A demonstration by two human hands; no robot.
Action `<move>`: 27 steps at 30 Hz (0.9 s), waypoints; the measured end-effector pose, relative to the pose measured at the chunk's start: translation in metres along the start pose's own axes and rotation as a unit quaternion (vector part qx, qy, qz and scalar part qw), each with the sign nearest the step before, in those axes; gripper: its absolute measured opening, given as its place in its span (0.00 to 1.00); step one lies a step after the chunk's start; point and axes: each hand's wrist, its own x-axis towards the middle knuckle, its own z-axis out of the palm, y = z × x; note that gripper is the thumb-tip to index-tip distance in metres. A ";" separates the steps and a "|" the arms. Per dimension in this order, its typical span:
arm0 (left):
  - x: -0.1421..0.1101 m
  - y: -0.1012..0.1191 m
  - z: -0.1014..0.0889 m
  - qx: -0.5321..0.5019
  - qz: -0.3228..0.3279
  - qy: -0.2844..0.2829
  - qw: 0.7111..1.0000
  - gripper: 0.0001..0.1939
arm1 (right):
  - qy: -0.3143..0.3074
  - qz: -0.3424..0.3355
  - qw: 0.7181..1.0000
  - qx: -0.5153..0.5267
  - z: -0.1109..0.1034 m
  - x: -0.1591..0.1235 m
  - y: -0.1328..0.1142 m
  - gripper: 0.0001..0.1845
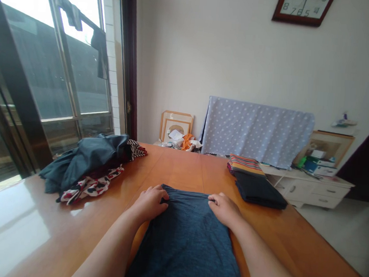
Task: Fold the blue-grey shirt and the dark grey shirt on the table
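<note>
Centrally, the left hand (149, 203) and right hand (224, 209) pinch the far edge of a blue shirt (185, 242) between curled fingers (158, 192) on the counter (177, 170).

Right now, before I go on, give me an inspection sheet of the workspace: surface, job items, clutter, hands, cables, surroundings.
Surface: glossy wooden table, reflecting window light.
Job's things: blue knit garment, lying flat, top edge gathered.
Hands: left hand and right hand, fingers curled on that edge.
Clutter: dark clothing heap and patterned cloth at left; striped folded cloth and black folded cloth at right.
Cables: nothing seen.
Surroundings: window, wall clock, polka-dot fabric, white drawer cabinet.
</note>
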 end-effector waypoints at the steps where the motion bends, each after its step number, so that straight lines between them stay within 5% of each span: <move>1: -0.001 0.001 -0.001 0.010 -0.008 -0.003 1.000 0.11 | 0.006 0.015 1.000 -0.009 0.000 0.000 0.002 0.16; 8: -0.001 0.010 -0.002 0.028 0.000 0.054 0.998 0.13 | 0.013 -0.010 1.000 -0.021 -0.002 -0.001 -0.005 0.19; 16: -0.001 0.002 0.012 0.015 -0.024 -0.026 0.999 0.30 | 0.019 0.039 0.994 -0.101 -0.006 -0.001 -0.013 0.24; 19: -0.002 0.002 0.009 0.021 -0.017 -0.025 0.999 0.30 | 0.039 0.003 0.996 -0.075 -0.007 -0.005 -0.016 0.21; 23: -0.004 0.003 0.005 0.018 -0.018 -0.032 0.999 0.30 | -0.009 -0.056 0.998 -0.038 -0.007 -0.010 -0.023 0.18; 27: -0.003 0.005 0.001 0.011 -0.006 0.011 1.000 0.22 | -0.007 -0.061 0.998 0.001 -0.007 -0.012 -0.026 0.17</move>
